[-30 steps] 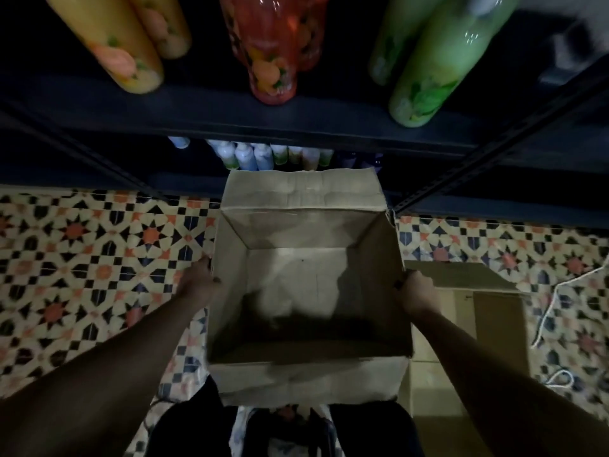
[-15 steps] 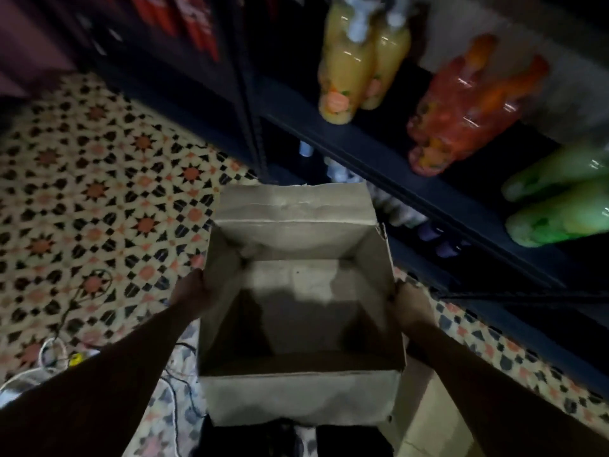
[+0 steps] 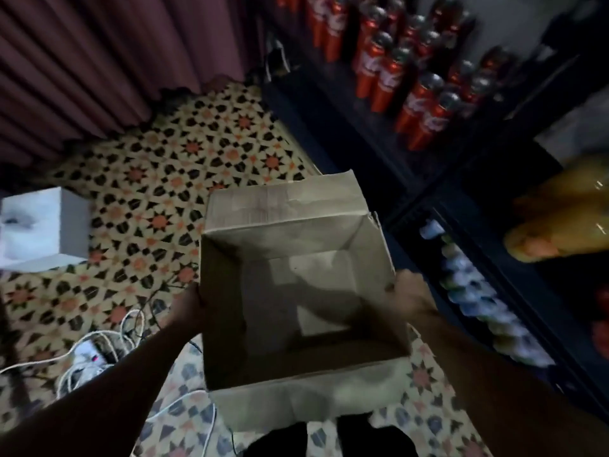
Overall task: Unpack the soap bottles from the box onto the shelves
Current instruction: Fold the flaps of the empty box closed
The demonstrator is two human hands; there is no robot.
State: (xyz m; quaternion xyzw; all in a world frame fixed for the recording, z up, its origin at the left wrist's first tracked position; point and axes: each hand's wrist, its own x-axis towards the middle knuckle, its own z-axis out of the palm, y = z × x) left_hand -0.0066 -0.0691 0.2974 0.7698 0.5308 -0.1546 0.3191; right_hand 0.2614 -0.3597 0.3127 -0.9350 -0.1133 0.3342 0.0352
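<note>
An open cardboard box (image 3: 290,400) is held in front of me above the floor, and nothing lies inside it. My left hand (image 3: 188,306) grips its left wall. My right hand (image 3: 410,296) grips its right wall. On the dark shelf unit at the right lie yellow soap bottles (image 3: 557,225), blurred, and an orange bottle (image 3: 601,328) shows at the frame's right edge. A row of small white-capped bottles (image 3: 484,301) stands on the lower shelf.
Red drink cans (image 3: 412,77) fill a dark shelf at the upper right. The floor (image 3: 158,179) is patterned tile. A white box (image 3: 36,229) sits at the left, white cables with a power strip (image 3: 89,354) lie at the lower left. A dark red curtain (image 3: 99,61) hangs behind.
The view has swung to the left with the box in both hands; the soap shelves have moved to the right edge, and the cans, curtain and white box have come into view.
</note>
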